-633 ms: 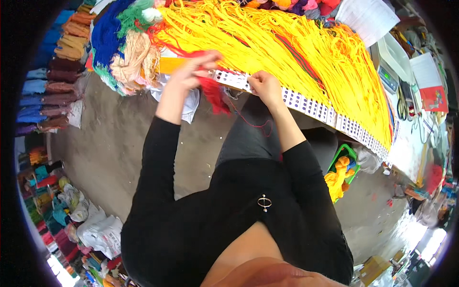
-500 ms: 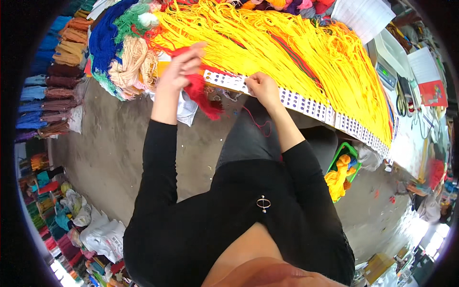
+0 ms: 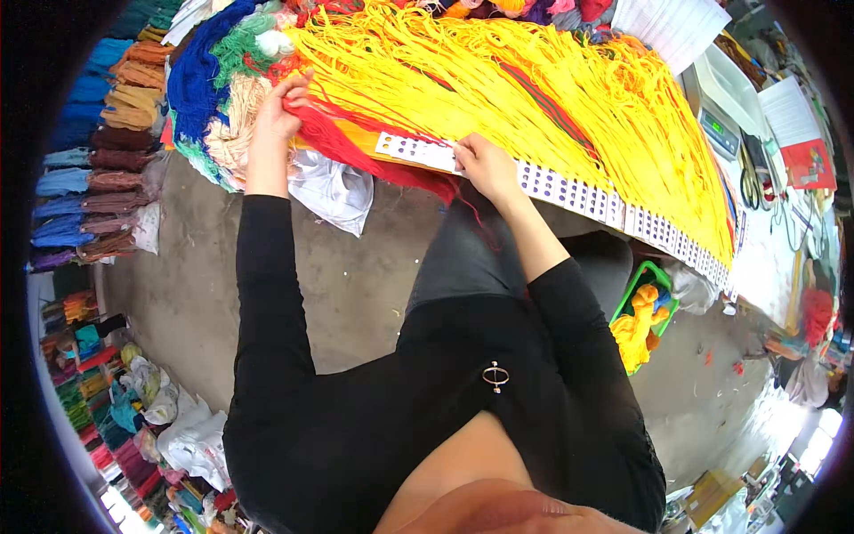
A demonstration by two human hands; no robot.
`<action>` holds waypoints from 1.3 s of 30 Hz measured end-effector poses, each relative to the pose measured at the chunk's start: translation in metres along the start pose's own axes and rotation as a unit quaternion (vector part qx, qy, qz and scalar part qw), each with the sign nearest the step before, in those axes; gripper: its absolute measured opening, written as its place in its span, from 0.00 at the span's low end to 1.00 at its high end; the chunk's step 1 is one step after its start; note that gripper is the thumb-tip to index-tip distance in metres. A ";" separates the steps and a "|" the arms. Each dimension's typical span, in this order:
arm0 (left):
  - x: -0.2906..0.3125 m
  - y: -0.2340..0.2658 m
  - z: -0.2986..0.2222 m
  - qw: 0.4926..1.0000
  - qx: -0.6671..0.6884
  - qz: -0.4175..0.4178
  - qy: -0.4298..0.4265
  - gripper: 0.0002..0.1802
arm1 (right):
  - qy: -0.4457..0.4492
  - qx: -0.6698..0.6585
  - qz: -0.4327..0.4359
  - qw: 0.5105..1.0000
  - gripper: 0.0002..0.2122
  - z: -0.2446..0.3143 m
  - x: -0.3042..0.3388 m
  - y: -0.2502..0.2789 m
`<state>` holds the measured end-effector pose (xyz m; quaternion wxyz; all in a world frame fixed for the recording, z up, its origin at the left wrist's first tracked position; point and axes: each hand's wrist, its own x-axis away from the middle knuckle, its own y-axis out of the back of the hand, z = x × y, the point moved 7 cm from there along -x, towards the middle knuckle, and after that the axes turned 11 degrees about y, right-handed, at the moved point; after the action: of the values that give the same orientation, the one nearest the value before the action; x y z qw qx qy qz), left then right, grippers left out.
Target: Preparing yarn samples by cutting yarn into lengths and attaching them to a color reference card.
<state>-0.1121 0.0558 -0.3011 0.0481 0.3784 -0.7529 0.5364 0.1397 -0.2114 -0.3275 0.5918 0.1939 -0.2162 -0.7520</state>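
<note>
A hank of red yarn (image 3: 351, 153) stretches from my left hand (image 3: 281, 107) along the near table edge, its right end hanging by my knee. My left fingers are curled on its left end, beside the peach yarn (image 3: 233, 125). My right hand (image 3: 487, 167) is closed in a pinch at a white punched card (image 3: 418, 151) on the table edge; its fingertips are partly hidden. Thin red strands run close to that hand. Long yellow yarn (image 3: 534, 98) lies spread beyond the row of white punched cards (image 3: 578, 198).
Blue yarn (image 3: 197, 76) and green yarn (image 3: 240, 43) hang at the table's left end. On the right are a scale (image 3: 719, 132), scissors (image 3: 752, 187) and papers (image 3: 792, 120). A green basket (image 3: 669, 320) with yellow yarn stands below the table. A white bag (image 3: 334, 191) hangs near my left arm.
My left hand has moved left and slightly down, and the red hank, bunched before, is now drawn out along the table edge. My right hand stays at the same card.
</note>
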 end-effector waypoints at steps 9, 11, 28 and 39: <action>0.056 -0.082 0.154 0.945 -0.310 -0.067 -0.075 0.23 | 0.042 -0.202 -0.106 0.973 0.08 0.013 0.019 -0.008; 0.052 -0.098 0.213 0.961 -0.276 0.019 0.015 0.24 | 0.121 -0.280 -0.075 0.949 0.07 0.051 0.031 -0.020; 0.047 -0.146 0.248 0.989 -0.112 0.055 0.078 0.30 | -0.025 -0.543 -0.082 0.835 0.06 0.045 0.060 0.005; 0.108 0.028 0.075 0.977 0.127 0.093 -0.145 0.21 | 0.099 -0.511 -0.602 0.605 0.10 -0.070 0.229 0.297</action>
<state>-0.1813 -0.0598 -0.3028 -0.1604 0.3840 -0.7092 0.5691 0.3658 -0.5025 -0.2295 0.0259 0.0199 0.4287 -0.9029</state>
